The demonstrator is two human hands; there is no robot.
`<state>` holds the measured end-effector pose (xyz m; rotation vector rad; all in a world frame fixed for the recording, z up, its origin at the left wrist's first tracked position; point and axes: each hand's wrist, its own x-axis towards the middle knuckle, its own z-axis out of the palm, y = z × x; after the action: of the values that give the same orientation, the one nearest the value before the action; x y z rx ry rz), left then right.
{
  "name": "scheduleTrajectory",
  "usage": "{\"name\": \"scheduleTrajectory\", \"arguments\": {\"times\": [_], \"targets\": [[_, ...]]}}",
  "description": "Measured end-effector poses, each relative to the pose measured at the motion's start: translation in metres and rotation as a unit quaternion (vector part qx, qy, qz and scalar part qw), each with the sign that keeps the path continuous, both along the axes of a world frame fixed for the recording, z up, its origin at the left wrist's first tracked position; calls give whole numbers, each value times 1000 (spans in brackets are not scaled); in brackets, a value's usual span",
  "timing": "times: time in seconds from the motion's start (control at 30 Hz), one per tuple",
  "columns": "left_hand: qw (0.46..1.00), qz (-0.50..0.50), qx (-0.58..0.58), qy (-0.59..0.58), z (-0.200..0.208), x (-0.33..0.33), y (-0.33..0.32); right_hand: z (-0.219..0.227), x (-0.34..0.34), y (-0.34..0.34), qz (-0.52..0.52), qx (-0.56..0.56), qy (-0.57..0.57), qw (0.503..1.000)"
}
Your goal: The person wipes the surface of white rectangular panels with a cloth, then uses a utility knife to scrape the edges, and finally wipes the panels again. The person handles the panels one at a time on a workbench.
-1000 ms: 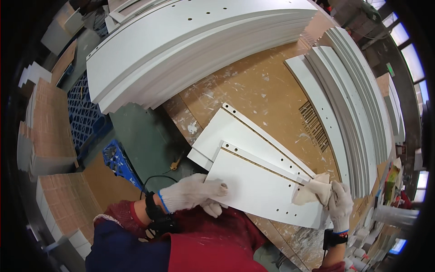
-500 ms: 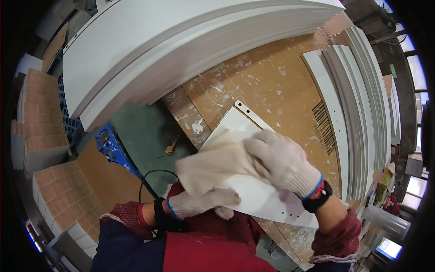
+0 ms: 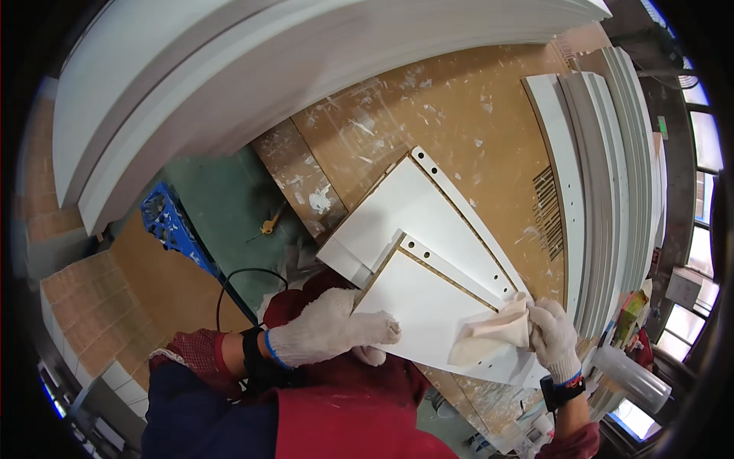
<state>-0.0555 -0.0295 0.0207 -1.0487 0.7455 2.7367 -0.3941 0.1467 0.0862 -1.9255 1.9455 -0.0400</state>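
Observation:
Two white panels overlap at an angle in front of me, with raw brown board showing along their edges. The nearer panel [image 3: 420,310] lies partly over the farther panel [image 3: 440,210], and both have dark round holes at their ends. At the nearer panel's left edge, my left hand [image 3: 332,329], in a knitted whitish glove, is closed with its fingers on top. My gloved right hand [image 3: 553,336] pinches a cream cloth [image 3: 493,334] that trails over the right part of the nearer panel. Where the cloth lies, it covers some of the panel's surface.
A tall stack of large white boards [image 3: 222,99] curves across the far left of the paint-marked brown workbench [image 3: 459,115]. More white panels [image 3: 552,122] stand at the right. A blue plastic frame [image 3: 172,222], a yellow tool [image 3: 268,226] and a clear cylinder [image 3: 631,379] lie around the bench.
My right hand has swept the cloth from the panel's left part to its right end. The nearer panel now sits turned against the farther one, which shows more. My left hand stays at the left edge.

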Motion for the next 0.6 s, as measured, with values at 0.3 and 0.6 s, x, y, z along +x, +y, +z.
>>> {"name": "scheduleTrajectory", "arguments": {"times": [0.3,0.6], "targets": [[989,24,-143,42,-4,-1,4,-18,114,-175,163,-2,-69,984],[973,-6,-228,37,-4,-4,5,-22,100,-123,106,-140,-26,984]]}}
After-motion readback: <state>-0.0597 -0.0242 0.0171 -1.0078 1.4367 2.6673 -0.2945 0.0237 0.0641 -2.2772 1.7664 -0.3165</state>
